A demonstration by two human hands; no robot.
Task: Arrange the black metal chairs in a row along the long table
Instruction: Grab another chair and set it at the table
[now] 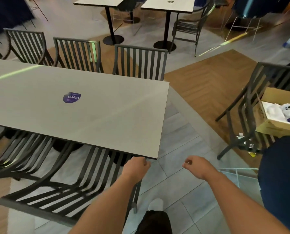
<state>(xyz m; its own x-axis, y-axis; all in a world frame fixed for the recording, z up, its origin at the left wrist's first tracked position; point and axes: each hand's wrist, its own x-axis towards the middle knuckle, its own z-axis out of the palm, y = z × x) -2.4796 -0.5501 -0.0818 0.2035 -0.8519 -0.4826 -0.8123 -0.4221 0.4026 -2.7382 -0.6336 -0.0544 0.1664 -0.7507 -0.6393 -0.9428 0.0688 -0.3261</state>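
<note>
My left hand [136,168] is curled around the front edge of the nearest black metal chair [59,188], tucked under the near side of the long table [107,115]; my right hand [195,165] hangs apart, loosely curled, holding nothing. Three more black chairs [140,62] line the table's far side. Another chair [252,105] stands off right beside a cardboard box [276,122].

Long table [93,105] with purple sticker [71,97], black slatted chairs [139,63] along both sides, left hand [135,168] curled at near chair [59,188], right hand [195,164] loosely curled over floor
</note>
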